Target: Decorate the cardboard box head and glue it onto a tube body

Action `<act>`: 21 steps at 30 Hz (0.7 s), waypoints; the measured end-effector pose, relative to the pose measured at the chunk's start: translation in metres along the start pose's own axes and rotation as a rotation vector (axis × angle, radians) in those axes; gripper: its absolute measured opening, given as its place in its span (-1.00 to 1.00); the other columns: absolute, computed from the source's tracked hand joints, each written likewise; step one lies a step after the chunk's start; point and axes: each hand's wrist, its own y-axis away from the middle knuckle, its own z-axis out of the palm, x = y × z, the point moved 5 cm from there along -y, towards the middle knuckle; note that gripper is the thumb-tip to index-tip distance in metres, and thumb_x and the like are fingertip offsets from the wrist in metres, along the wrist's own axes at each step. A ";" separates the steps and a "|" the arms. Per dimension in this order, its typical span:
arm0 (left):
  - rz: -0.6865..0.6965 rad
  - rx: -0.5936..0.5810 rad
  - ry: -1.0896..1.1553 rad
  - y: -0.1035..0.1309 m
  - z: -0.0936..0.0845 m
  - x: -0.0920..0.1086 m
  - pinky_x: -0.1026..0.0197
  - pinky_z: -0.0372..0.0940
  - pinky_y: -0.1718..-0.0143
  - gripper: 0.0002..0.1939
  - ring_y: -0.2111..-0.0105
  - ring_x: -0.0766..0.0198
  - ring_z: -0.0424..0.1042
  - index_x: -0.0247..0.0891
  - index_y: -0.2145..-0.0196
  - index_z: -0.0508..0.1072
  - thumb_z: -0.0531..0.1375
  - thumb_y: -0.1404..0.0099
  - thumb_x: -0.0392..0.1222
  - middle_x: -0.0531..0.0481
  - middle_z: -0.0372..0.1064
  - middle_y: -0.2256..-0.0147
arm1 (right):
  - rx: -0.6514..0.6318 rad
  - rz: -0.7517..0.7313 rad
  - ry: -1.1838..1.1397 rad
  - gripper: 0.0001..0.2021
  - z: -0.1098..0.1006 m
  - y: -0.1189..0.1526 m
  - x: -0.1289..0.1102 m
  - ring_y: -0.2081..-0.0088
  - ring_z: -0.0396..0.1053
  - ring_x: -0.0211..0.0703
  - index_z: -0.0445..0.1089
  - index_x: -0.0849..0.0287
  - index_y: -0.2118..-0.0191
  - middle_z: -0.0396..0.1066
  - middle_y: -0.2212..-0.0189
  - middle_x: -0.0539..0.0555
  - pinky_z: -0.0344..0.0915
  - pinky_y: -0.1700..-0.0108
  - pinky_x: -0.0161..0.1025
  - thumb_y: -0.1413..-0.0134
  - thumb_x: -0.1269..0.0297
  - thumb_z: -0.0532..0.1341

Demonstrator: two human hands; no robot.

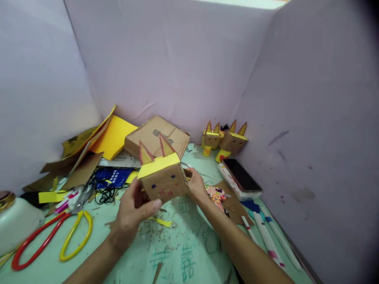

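Between my hands is a small cardboard box head [162,183] with a yellow top, two pointed ears, drawn eyes and pink marks. My left hand [130,211] grips its left side, thumb along the lower front edge and fingers behind. At the box's right side is my right hand [195,183], its fingers curled at the edge by a brown piece; they are partly hidden. Below the box, the pale green table [166,268] carries drawn marks, scraps and a yellow strip [164,223].
Scissors [56,232] with red and yellow handles lie left, near a white pot [17,221]. Behind are a cardboard box [156,134] and yellow sheets [115,136]. Two similar eared figures [233,142] stand back right. A phone [242,173] and markers [268,236] lie right.
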 end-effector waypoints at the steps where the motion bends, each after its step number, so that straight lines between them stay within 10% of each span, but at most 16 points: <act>1: 0.004 -0.032 0.004 -0.007 0.004 0.005 0.15 0.43 0.14 -0.35 0.06 -0.04 0.48 -0.24 -0.02 0.40 0.44 0.04 -0.17 -0.12 0.51 0.08 | -0.027 -0.010 -0.023 -0.71 -0.004 0.008 -0.002 0.18 0.46 0.03 0.35 0.14 0.27 0.53 0.29 0.07 0.36 0.11 -0.06 0.24 0.32 0.32; 9: 0.012 -0.196 -0.110 -0.027 0.029 -0.009 0.20 0.39 0.19 -0.40 0.17 0.10 0.48 -0.23 0.07 0.40 0.46 0.09 -0.22 -0.04 0.48 0.13 | -0.226 -0.069 -0.179 -0.67 -0.013 0.081 0.008 0.34 0.42 -0.12 0.41 0.17 0.28 0.49 0.38 -0.01 0.36 0.27 -0.24 0.33 0.38 0.34; 21: 0.045 -0.200 -0.137 0.000 0.029 -0.055 0.06 0.29 -0.01 -0.30 -0.05 0.02 0.32 -0.23 -0.13 0.13 0.34 -0.12 -0.06 -0.20 0.26 -0.11 | -0.254 -0.119 -0.278 -0.72 -0.004 0.086 0.013 0.33 0.41 -0.04 0.42 0.15 0.35 0.50 0.40 0.00 0.39 0.28 -0.19 0.36 0.45 0.20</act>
